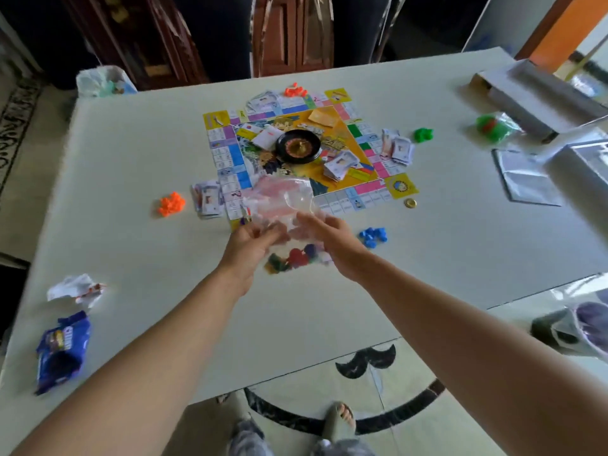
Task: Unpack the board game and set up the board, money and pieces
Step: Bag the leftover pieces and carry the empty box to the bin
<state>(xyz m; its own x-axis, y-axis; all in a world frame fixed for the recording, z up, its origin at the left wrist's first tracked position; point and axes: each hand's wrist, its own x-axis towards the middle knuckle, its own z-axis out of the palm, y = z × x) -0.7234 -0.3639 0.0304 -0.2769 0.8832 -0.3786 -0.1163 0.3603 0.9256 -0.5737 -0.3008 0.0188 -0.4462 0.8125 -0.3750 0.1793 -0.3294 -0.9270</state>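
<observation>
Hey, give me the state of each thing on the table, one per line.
Game board, unfolded, lying flat.
Plastic bag, held by both hands, coloured pieces inside.
Left hand, gripping the bag.
Right hand, gripping the bag.
Roulette wheel, resting on the board's centre.
Blue wrapper, open, lying flat.

Soft daylight from upper right, motion blur throughout, wide-angle bending at edges.

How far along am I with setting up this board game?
Done: board laid flat, roulette wheel in its middle, money stacks on and beside it, orange pieces, green pieces and blue pieces piled around. In hand: left grip and right grip hold a clear bag of mixed pieces. Left: emptying that bag, likely the green bag by the box.
</observation>
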